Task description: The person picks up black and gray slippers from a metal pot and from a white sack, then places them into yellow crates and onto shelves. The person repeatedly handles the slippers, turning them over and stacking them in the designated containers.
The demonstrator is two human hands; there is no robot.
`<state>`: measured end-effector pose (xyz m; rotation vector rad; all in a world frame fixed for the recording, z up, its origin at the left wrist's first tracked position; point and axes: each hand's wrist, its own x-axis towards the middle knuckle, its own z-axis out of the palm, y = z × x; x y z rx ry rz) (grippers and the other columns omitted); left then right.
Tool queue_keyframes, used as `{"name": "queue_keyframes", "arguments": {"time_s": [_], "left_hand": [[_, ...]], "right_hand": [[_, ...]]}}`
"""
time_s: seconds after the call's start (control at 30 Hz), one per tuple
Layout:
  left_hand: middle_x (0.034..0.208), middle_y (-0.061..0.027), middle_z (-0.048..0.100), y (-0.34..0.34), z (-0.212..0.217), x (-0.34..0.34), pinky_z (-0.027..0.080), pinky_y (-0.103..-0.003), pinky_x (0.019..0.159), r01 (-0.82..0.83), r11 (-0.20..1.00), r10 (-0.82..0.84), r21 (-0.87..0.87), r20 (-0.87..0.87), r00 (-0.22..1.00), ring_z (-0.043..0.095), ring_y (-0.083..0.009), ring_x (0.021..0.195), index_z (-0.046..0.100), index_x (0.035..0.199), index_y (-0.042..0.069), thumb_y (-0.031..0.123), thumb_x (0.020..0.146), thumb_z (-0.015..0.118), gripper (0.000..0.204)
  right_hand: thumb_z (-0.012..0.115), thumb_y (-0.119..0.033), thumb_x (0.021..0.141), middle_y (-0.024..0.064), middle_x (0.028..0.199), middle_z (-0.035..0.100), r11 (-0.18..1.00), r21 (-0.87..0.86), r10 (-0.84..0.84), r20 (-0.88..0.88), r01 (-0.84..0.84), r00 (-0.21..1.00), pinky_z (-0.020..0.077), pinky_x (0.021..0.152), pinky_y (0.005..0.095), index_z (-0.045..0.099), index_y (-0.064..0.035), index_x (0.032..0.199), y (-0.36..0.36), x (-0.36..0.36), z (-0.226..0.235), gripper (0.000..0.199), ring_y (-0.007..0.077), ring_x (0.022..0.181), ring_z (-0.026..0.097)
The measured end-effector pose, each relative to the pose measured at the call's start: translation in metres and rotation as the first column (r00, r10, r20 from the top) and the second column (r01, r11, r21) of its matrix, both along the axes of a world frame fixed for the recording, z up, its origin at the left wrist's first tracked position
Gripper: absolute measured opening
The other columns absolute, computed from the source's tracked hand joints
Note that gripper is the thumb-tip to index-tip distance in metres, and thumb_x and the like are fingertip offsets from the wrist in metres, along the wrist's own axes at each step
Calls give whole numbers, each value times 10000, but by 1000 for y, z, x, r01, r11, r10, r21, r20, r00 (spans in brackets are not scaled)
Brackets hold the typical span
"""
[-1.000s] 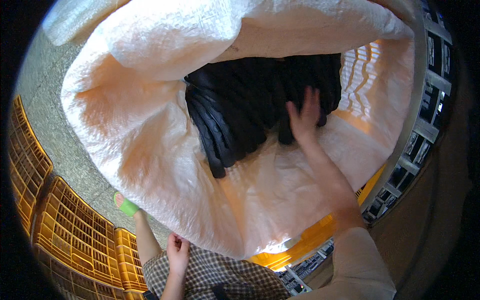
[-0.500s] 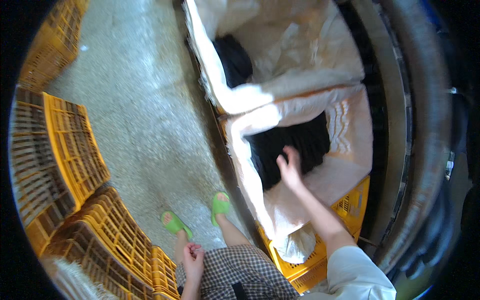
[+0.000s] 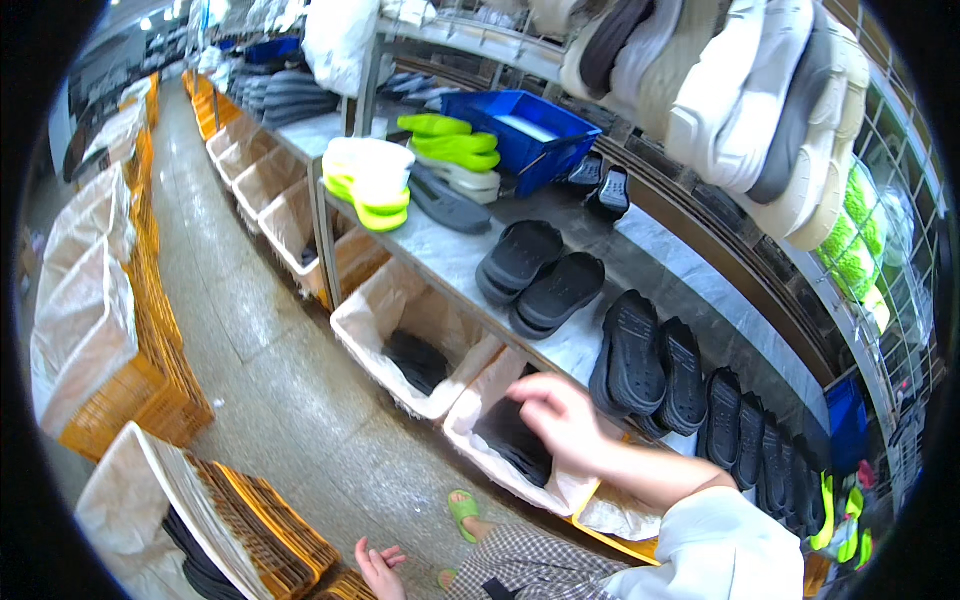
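My right hand point(image 3: 560, 420) is raised over a crate with a pale liner point(image 3: 475, 450), near the bench edge. Its fingers are partly stretched out, a little blurred, and nothing shows in them. Inside that crate lie dark strap-like pieces point(image 3: 515, 440), partly covered by the hand. Low in the view, my left hand point(image 3: 378, 568) hangs by my checked clothing with its fingers apart, holding nothing. Closest to the right hand on the bench are stacked black shoe soles point(image 3: 630, 355). Another black pair point(image 3: 560, 290) sits farther left.
The bench point(image 3: 460, 270) carries bright green and white soles point(image 3: 370, 180) and a blue bin point(image 3: 525, 130). A wire rack point(image 3: 900, 160) with hanging soles rises at right. Yellow crates point(image 3: 255, 520) line the left side of the aisle floor point(image 3: 240, 320).
The view has swung up from the crates to the bench and aisle. My right hand has lifted out of the lined crate. The left hand's fingers have spread.
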<state>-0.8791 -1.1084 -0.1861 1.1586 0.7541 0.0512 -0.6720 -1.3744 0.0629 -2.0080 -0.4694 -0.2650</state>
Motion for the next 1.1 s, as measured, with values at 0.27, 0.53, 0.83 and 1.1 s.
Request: {"name": "queue_keyframes", "arguments": {"time_s": [0.27,0.53,0.83,1.1], "left_hand": [[1459,-310,162,48,51,91,294,-461,1061,746,254,-315,616,-676,666,277,-458,1315,267,1429,122,131,697,738,871],[1447,-242,249,42,64,192,295,-456,1072,763,432,-405,480,-653,640,253,-404,1338,299,1396,66,166,804,676,709],[1241,-183,508,50,26,237,438,-452,950,982,180,-645,60,-746,164,463,-349,1178,388,1360,88,298,868,619,583],[1063,-192,593,82,33,284,489,-438,827,971,55,-672,233,-711,208,579,-351,1014,463,1294,88,296,826,632,539]], "right_hand": [[581,-119,811,29,878,605,681,383,-463,-434,624,773,419,611,278,566,-60,1073,-157,239,35,270,124,740,541],[674,-237,831,212,1356,400,186,285,-768,-555,940,320,430,938,492,207,-36,1427,-341,459,-46,784,357,1164,461],[565,-303,908,132,1268,496,-54,336,-751,-634,940,184,464,892,444,495,-57,1258,-386,533,-66,433,306,1173,456],[613,-181,853,159,1037,514,41,677,-352,-678,735,645,521,586,272,500,12,1147,-373,464,-28,370,217,807,534]]}}
